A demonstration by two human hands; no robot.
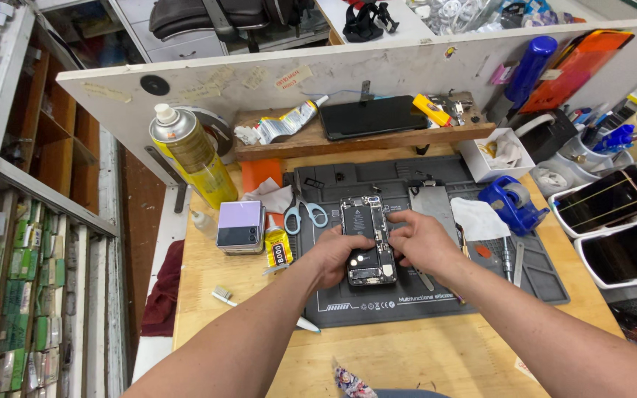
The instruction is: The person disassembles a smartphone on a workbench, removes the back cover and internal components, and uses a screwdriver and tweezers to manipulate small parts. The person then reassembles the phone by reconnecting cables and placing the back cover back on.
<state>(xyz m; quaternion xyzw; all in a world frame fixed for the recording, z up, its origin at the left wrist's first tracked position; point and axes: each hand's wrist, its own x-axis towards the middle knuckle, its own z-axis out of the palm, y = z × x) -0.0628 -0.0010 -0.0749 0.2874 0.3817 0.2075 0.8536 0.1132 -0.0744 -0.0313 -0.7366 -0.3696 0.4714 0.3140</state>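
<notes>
right at the near middle of the grey silicone work mat (525,284), both hands close on the opened phone (366,239) with its back off and its insides showing. its long axis runs away from the person, tilted slightly. the left hand (337,254) grips its left edge and lower corner; the right hand (418,243) pinches at the right edge, fingertips over the board, about equally near. just beyond lie blue-handled scissors (305,214) and a bare metal frame (430,203); farther left, a lilac folding phone (239,227) and a yellow spray can (193,155).
</notes>
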